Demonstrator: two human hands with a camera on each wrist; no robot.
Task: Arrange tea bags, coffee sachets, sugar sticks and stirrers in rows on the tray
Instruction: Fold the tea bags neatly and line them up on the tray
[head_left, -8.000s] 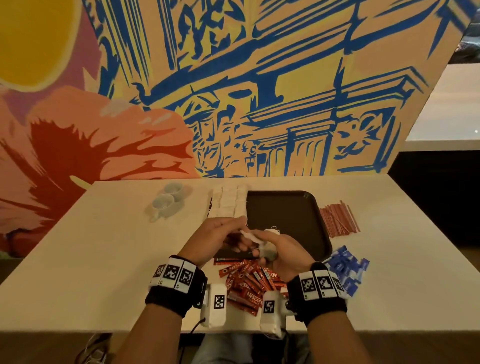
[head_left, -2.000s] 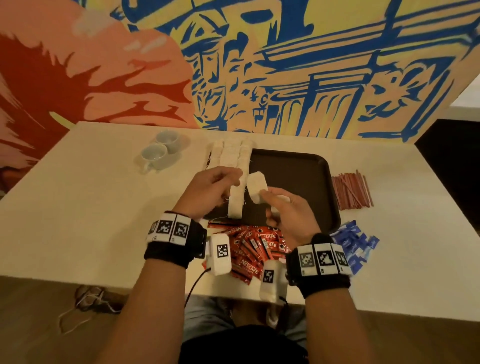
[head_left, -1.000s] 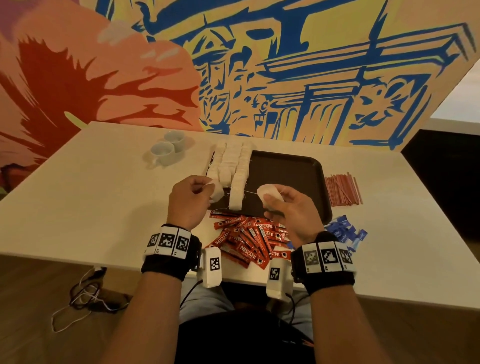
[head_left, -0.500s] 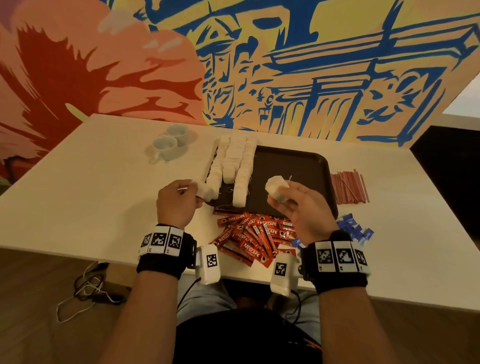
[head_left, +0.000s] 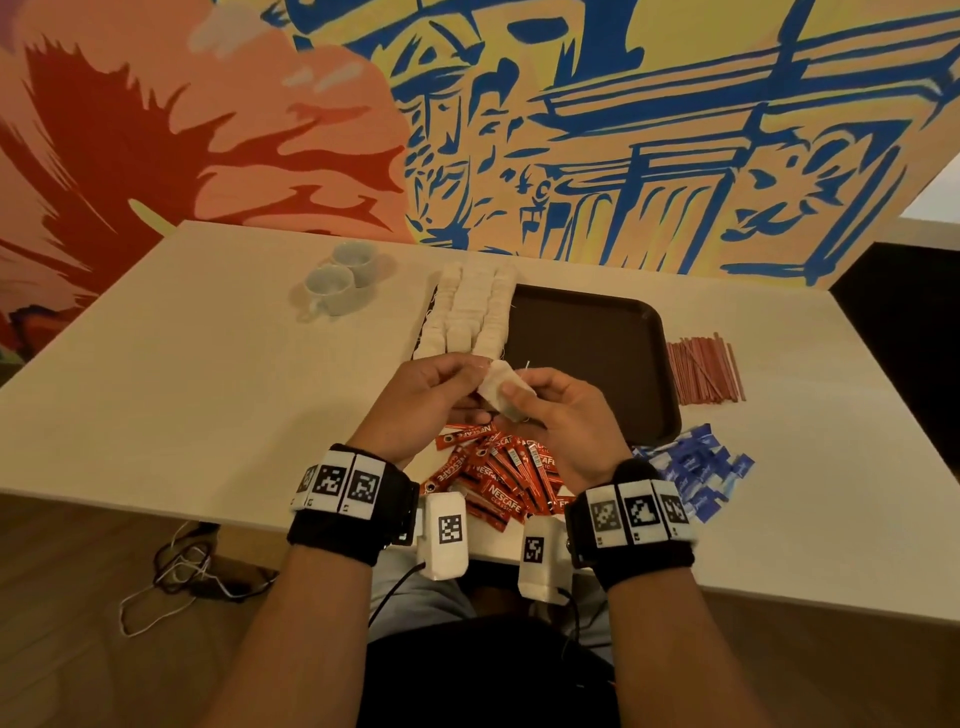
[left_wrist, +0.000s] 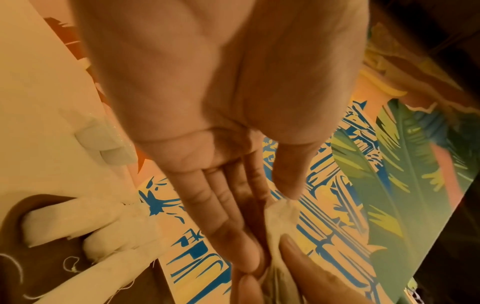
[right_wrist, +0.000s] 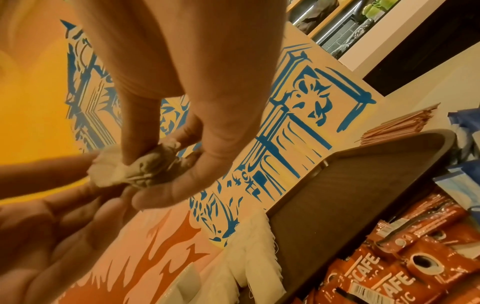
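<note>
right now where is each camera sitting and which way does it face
Head: worn on the head, looking forward and down at the table, tray and mural; both forearms show, left hand, right hand.
Left wrist: on the left wrist, looking along the palm and fingers toward the mural.
Right wrist: on the right wrist, looking past the fingers toward the tray.
All three share the tea bag.

One dark tray (head_left: 597, 358), two white cups (head_left: 340, 275), three rows of tea bags (head_left: 467, 312), and uncounted heaps of red coffee sachets (head_left: 498, 483), blue sugar sticks (head_left: 696, 475) and red stirrers (head_left: 704, 369).
</note>
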